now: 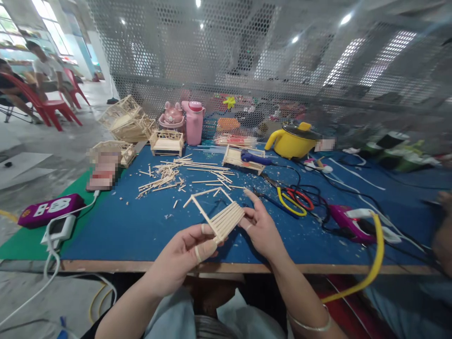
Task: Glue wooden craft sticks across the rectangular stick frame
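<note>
A small frame of wooden sticks (226, 220), with a slatted panel and thin bars jutting up and to the left, is held above the blue table mat. My left hand (190, 249) pinches its lower left corner between thumb and fingers. At the right edge of the slats, my right hand (260, 226) grips with thumb and fingers, its index finger stretched away. Loose sticks (167, 174) lie scattered behind the frame. Beyond them stands a little stick bench (167, 142), and a blue glue gun (254, 158) rests on another stick piece (231, 157).
Scissors with yellow and red handles (291, 202), dark cables and a purple power strip (348, 223) lie on the right. A yellow pot (293, 141) and pink bottle (194, 123) stand at the back. A phone (104, 170) and purple power strip (51, 210) are left.
</note>
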A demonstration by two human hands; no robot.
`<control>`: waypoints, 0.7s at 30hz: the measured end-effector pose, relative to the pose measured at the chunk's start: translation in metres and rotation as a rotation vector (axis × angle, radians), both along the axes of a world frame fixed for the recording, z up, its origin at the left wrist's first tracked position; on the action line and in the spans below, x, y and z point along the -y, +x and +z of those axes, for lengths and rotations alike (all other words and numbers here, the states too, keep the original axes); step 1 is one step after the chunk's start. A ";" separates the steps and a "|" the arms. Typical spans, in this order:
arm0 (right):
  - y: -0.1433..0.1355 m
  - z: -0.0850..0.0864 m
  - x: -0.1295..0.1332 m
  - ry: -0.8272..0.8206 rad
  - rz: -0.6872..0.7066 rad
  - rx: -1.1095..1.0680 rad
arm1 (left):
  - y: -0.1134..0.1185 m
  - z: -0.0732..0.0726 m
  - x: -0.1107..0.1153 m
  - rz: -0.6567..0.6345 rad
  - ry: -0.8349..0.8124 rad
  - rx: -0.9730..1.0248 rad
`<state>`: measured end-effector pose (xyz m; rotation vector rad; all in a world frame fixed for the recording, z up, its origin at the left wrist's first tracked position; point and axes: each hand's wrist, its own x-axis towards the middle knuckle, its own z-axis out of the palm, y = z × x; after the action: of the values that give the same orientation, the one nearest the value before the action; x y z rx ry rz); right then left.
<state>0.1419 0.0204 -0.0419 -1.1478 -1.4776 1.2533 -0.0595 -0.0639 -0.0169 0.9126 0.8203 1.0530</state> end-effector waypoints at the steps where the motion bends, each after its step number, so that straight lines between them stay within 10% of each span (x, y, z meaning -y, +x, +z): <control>1: 0.001 0.000 -0.001 0.027 -0.019 0.016 | 0.000 -0.002 0.000 0.022 0.014 -0.042; 13: 0.001 -0.017 0.028 0.364 -0.269 0.620 | -0.024 -0.037 -0.018 0.772 0.546 -1.034; 21: 0.023 -0.013 0.042 0.550 -0.462 0.533 | -0.002 -0.026 -0.014 0.576 1.040 -1.058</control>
<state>0.1646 -0.0213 -0.0545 -1.3775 -1.6562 0.1974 -0.0615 -0.0502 -0.0424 2.3196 1.4807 1.5283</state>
